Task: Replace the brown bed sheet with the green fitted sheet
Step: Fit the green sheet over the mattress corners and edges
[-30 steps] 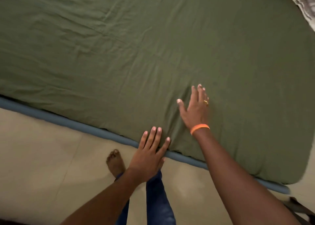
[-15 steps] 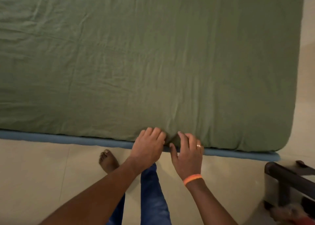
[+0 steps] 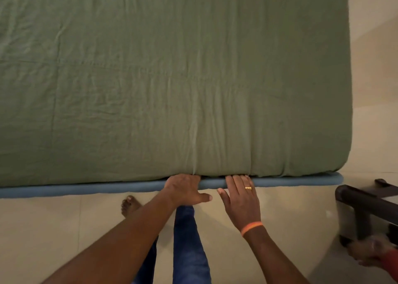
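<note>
At the bottom of the frame both arms reach up to the bed's near edge; the left hand (image 3: 183, 189) and right hand (image 3: 241, 195), which a second ago lay flat and spread on top, have dropped to the seam, fingertips out of sight between the green sheet (image 3: 172, 79) and the blue base (image 3: 75, 190), thumbs free, so whether they grip cloth I cannot tell. That looks like tucking the hem under; above, the sheet covers the whole mattress, creased, with no brown sheet in view; the task seems nearly done.
</note>
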`<action>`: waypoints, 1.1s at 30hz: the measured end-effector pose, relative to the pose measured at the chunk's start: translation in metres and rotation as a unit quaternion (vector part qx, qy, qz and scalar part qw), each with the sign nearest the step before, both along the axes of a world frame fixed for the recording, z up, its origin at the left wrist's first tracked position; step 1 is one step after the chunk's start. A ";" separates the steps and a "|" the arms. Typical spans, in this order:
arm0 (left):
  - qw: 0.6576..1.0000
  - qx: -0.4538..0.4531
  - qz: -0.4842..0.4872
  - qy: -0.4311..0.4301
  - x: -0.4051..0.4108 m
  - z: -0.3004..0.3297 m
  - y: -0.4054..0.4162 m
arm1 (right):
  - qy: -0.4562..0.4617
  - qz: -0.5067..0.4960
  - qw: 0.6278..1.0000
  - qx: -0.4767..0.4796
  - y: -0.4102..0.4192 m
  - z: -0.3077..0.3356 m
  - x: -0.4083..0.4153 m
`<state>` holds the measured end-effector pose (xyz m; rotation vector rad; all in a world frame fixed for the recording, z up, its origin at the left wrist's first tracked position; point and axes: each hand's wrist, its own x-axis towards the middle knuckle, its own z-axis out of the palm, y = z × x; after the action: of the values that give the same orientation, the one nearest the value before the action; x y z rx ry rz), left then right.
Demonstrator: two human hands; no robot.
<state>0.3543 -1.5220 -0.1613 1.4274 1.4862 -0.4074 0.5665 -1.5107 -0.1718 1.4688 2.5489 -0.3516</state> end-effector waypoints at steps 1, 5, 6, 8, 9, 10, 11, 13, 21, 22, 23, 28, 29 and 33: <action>1.000 -0.023 -0.006 0.000 0.001 -0.001 0.004 | -0.024 0.001 0.999 -0.040 0.009 0.004 -0.003; 0.988 -0.146 0.041 -0.016 0.006 0.000 0.023 | -0.150 0.027 0.954 -0.258 0.058 0.029 -0.023; 0.987 -0.153 0.054 -0.013 0.008 0.001 0.025 | -0.178 0.019 0.936 -0.302 0.067 0.031 -0.029; 0.995 -0.101 0.024 0.011 0.009 0.003 0.019 | -0.204 -0.007 0.919 -0.336 0.071 0.032 -0.038; 0.999 -0.040 0.001 0.026 0.008 0.004 0.011 | -0.198 -0.022 0.925 -0.324 0.067 0.031 -0.041; 0.999 0.028 -0.008 0.032 0.005 0.003 0.000 | -0.186 -0.029 0.937 -0.294 0.060 0.028 -0.041; 0.996 0.085 -0.003 0.025 0.001 0.004 -0.010 | -0.173 -0.027 0.951 -0.253 0.051 0.027 -0.038; 0.984 0.176 0.015 -0.004 -0.007 0.009 -0.029 | -0.146 -0.011 0.970 -0.192 0.039 0.024 -0.029; 0.912 0.402 0.074 0.047 -0.004 0.017 -0.067 | 0.068 -0.028 0.996 -0.046 -0.016 0.024 0.004; 0.918 0.384 0.078 0.058 -0.003 0.020 -0.056 | 0.084 -0.042 0.995 -0.027 -0.024 0.030 0.003; 0.927 0.364 0.073 0.057 0.000 0.023 -0.046 | 0.097 -0.061 0.993 -0.014 -0.029 0.037 0.003; 0.969 0.247 0.000 0.004 0.020 0.019 -0.019 | 0.046 -0.069 0.996 -0.030 -0.001 0.041 -0.007; 0.974 0.227 0.001 -0.003 0.020 0.015 -0.022 | 0.014 -0.061 0.996 -0.058 0.009 0.037 -0.010; 0.986 0.165 -0.019 -0.004 0.026 0.002 -0.021 | -0.111 -0.030 0.977 -0.178 0.039 0.034 -0.020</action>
<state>0.3804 -1.5432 -0.1598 1.7167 1.5732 -0.1819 0.5463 -1.4719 -0.1377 1.3658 2.1370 -0.5825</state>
